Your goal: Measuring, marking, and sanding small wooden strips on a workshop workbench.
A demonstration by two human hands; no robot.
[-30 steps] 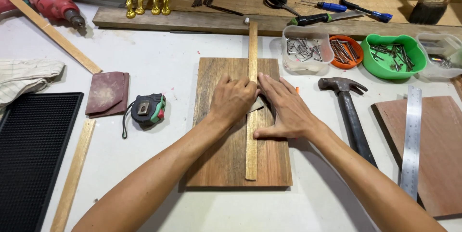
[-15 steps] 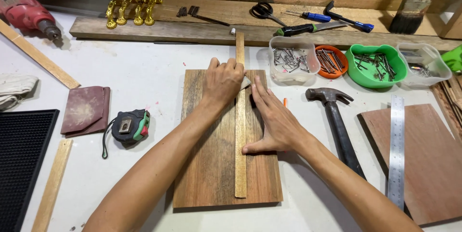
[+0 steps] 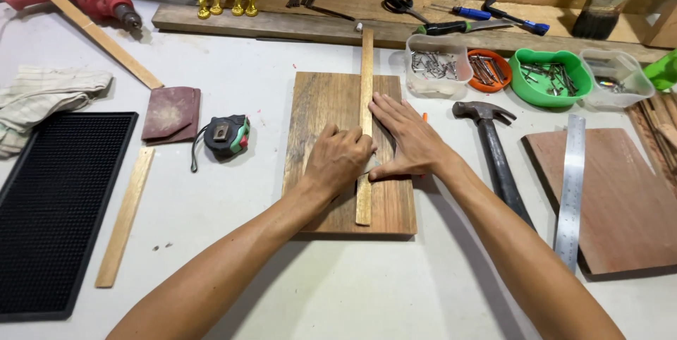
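Lying lengthwise on the wooden board (image 3: 331, 149), the thin wooden strip (image 3: 365, 100) runs from near edge to beyond the far edge.

Head view, hands: left hand (image 3: 338, 160) curled, knuckles up, fingertips hidden, touching the strip's left side; right hand (image 3: 409, 142) flat, fingers spread, pressing beside its right edge. Both equally close.

Change: left hand has slid nearer along the strip since half a second ago; hammer (image 3: 493, 153) unmoved.

Thin wooden strip (image 3: 365, 125) lies lengthwise on brown board (image 3: 324, 104).
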